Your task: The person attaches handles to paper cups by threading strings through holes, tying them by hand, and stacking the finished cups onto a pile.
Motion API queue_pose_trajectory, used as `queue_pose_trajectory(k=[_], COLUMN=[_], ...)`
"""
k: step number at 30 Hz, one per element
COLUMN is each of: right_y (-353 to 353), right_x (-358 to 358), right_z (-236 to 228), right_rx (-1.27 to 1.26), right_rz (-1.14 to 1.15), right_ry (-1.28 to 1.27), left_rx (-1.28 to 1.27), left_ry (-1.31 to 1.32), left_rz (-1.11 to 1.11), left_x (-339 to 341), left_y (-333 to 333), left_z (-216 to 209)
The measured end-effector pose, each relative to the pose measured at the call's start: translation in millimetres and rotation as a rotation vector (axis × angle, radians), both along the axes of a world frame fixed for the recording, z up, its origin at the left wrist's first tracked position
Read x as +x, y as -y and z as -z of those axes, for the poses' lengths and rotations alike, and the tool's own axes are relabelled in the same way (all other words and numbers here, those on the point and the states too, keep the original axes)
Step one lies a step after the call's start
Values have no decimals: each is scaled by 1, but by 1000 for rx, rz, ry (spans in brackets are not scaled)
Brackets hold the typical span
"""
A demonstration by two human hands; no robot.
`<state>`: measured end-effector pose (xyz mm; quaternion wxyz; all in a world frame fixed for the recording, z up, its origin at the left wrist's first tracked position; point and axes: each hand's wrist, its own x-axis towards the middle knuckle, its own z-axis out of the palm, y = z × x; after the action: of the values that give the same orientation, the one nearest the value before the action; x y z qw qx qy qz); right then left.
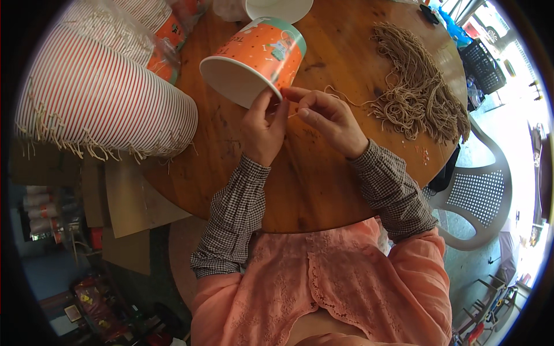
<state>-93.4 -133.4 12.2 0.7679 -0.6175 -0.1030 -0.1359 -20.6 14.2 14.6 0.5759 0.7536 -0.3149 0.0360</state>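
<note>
Clock positions were read from the centre of the view. Smooth, glossy wood was seen in the tabletop [323,196]. A paper-like wall with a soft sheen was shown by the orange tub [254,53] at 12; rough, matt fibre by the twine [418,86] at 2; smooth, perforated plastic by the chair [476,189] at 3; embroidered cloth by the pink garment [352,277] at 6; matt cardboard by the sheets [130,196] at 9.

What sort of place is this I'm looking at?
Likely a small, informal workshop for hand assembly, though I can't be certain: a long stack of nested paper buckets and a heap of brown cord lie on a round wooden table.
</note>
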Motion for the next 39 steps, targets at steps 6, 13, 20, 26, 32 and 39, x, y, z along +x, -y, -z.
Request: queue_pose_trajectory(k=[6, 13, 20, 26, 32, 39], right_y=[12, 13, 1, -2, -2, -3], right_x=[-1, 0, 1, 1, 1, -1], right_z=[-3, -3, 1, -2, -2, -6], right_rx=[-64, 31, -118, -199, -271, -348], right_rz=[20, 159, 455, 500, 512, 528], right_ry=[-57, 15, 5, 29, 31, 24], left_rx=[-73, -127, -76, -135, -149, -95], left_ry=[-102, -235, -172, -219, -191, 29], left_rz=[-11, 79, 94, 145, 142, 146], left_x=[-1, 2, -11, -10, -16, -12], left_y=[-1, -2, 6, 6, 13, 8], left_z=[4, 11, 4, 14, 9, 9])
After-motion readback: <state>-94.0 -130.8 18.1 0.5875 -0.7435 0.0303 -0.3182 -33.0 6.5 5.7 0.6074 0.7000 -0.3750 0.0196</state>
